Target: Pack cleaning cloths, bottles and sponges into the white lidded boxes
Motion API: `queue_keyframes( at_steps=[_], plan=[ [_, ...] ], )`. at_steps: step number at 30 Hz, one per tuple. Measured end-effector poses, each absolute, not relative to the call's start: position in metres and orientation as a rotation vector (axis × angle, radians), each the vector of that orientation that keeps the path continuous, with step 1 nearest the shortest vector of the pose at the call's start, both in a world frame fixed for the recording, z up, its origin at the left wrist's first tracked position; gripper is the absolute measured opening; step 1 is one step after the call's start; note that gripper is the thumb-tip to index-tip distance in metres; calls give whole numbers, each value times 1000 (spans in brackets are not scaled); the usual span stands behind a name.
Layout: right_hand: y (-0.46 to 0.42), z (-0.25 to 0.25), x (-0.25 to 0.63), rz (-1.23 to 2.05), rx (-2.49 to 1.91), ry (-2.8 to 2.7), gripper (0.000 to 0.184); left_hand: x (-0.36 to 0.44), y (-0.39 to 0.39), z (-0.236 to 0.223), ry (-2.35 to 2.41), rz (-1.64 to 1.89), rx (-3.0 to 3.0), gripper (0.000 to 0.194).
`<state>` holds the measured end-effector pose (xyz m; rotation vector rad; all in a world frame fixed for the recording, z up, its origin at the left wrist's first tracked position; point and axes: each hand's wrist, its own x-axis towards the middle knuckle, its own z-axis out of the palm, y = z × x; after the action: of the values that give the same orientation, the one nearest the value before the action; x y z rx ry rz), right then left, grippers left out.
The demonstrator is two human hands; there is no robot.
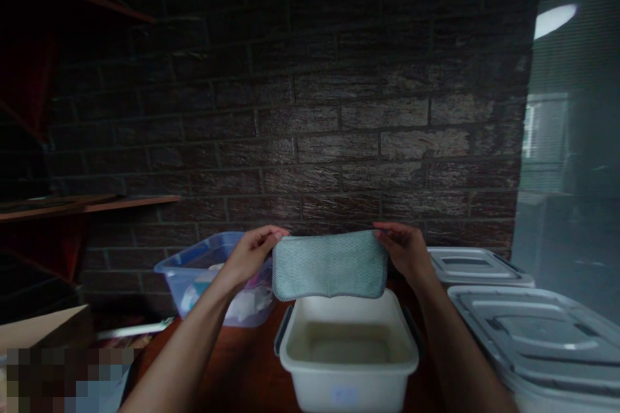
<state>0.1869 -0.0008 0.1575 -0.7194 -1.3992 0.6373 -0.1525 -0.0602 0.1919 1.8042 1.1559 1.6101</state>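
A light green cleaning cloth [330, 266] with a dark stitched edge hangs stretched between my two hands. My left hand [256, 248] pinches its upper left corner, and my right hand [403, 246] pinches the upper right one. Just below and nearer to me stands a white plastic tub [349, 377] with dark side handles; its inside shows no contents that I can make out. Behind my left wrist sits a clear bluish plastic bin [169, 269] holding white and coloured items, partly covered by my hand and forearm.
Two lidded containers, a nearer one [542, 329] and a farther one [477, 264], stand at the right. All rest along a brown wooden table [237, 361] by a dark brick wall [314, 122]. Wooden shelves [130, 202] jut out at the left, above a cardboard box [48, 329].
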Motion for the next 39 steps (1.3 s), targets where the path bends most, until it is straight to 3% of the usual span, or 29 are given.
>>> queue_keyframes(
  at_steps=[8, 13, 19, 27, 35, 39],
  plan=[
    [-41, 156, 202, 724, -670, -1386, 34, -157, -105, 194, 1097, 1408, 1778, 45],
    [-72, 152, 209, 972, -543, -1457, 49, -163, -118, 190, 1210, 1549, 1836, 35],
    [-75, 142, 212, 966, -618, -1539, 29, -172, -123, 189, 1346, 1607, 1881, 32],
    [-77, 132, 219, 1035, -590, -1503, 28, -176, -124, 186, 1405, 1564, 1906, 32],
    [-73, 121, 215, 817, -632, -1688, 28, -175, -119, 183, 1466, 1527, 1876, 36],
    [-69, 113, 215, 958, -560, -1612, 29, -177, -117, 183, 1506, 1469, 1910, 38]
  ],
)
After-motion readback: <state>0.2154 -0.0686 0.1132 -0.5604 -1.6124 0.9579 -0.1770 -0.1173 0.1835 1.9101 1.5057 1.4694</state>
